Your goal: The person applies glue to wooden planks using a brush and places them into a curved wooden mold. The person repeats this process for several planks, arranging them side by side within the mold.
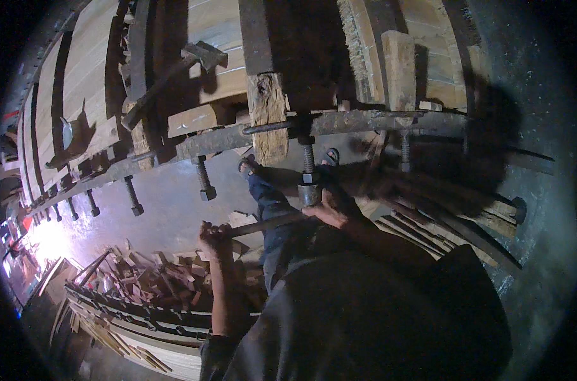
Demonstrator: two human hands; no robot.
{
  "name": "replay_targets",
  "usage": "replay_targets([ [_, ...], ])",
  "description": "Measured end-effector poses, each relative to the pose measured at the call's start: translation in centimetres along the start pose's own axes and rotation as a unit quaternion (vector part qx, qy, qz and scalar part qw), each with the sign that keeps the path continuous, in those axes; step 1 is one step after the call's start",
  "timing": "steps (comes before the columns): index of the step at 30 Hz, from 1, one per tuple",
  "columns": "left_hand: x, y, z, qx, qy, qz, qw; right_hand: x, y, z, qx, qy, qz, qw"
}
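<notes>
Left hand clenched on wrench handle, right hand gripping its head (at clamp bolt)

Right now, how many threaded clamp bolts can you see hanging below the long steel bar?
About 7: three small dark threaded bolts at far left, then one, another, one at the hands, one right. More may be hidden.

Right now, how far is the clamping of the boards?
Done: boards sit under the long metal bar. In hand: the left hand pulls a wrench on the middle bolt, steadied by the right hand. Left, probably: the other bolts.
</notes>
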State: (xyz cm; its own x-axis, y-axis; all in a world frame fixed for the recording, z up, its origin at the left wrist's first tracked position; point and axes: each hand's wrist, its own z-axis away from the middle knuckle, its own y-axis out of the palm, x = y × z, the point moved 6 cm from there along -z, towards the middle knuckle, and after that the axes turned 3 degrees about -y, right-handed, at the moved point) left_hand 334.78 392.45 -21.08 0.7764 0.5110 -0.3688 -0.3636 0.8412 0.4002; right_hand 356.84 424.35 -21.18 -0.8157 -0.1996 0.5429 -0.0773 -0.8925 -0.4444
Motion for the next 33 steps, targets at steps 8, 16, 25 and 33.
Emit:
replay_targets([
  [8, 6.5, -6.1, -8.3, -0.001, -0.122, 0.055, 0.991, 3.0, -2.8, 0.7, -0.034, -0.001, 0.012, 0.999],
  [16, 4.6, -2.9, -10.2, -0.006, 0.089, -0.135, 0.987, 0.1, -1.0, -2.6, -0.042, 0.025, 0.083, 0.995],
  [25, 5.6, -2.8, -8.3, -0.175, -0.027, 0.068, 0.982, -0.4, -2.0, -3.7, -0.003, -0.173, -0.095, 0.98],
  [33, 3.2, -3.5, -6.8, -0.137, 0.078, -0.073, 0.985, -7.3, -4.6, -3.5, 0.016, -0.137, -0.099, 0.985],
])
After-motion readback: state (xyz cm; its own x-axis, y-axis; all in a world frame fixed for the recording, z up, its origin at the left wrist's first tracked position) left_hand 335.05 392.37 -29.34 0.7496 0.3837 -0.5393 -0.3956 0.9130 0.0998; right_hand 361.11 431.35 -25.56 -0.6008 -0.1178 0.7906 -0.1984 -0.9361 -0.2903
